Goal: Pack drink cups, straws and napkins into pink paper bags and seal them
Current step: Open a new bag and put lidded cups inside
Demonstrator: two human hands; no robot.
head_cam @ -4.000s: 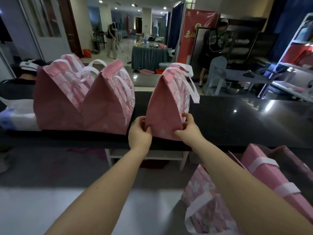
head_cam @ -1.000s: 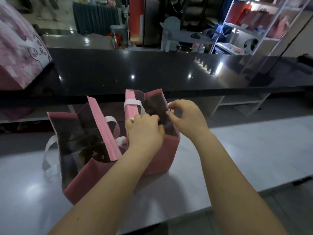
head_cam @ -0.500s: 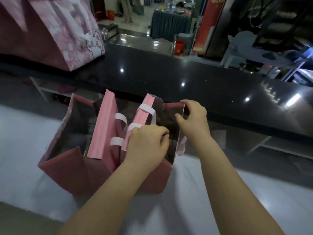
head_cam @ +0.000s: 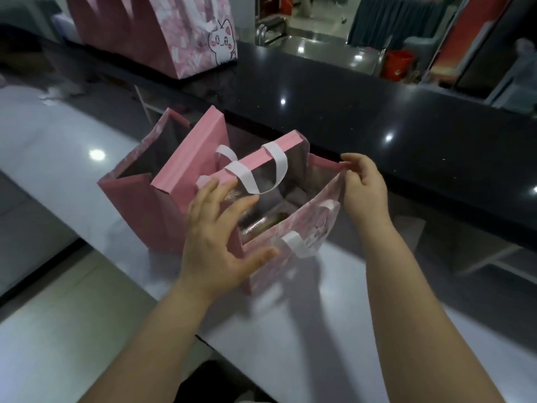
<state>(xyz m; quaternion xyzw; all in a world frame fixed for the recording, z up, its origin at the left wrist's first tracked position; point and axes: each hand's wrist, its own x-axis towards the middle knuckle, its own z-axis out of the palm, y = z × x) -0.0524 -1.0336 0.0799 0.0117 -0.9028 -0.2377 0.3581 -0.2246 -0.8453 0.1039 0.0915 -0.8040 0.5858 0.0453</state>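
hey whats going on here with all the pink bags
A person is working on an open pink bag standing on a white worktop. Their right hand pinches its far rim, and the left hand, fingers spread, rests against its near left side, holding the mouth wide. Something shiny lies at the bottom, but I cannot tell what. A second pink bag stands open right beside it, and closed pink bags sit on the black counter behind.

A white-handled open pink bag stands upright on the white table, its mouth spread wide, showing a silvery lining and pale contents too unclear to name. A second open bag stands just beside it at nine o'clock. At eleven o'clock, closed cat-print bags stand on the black counter.
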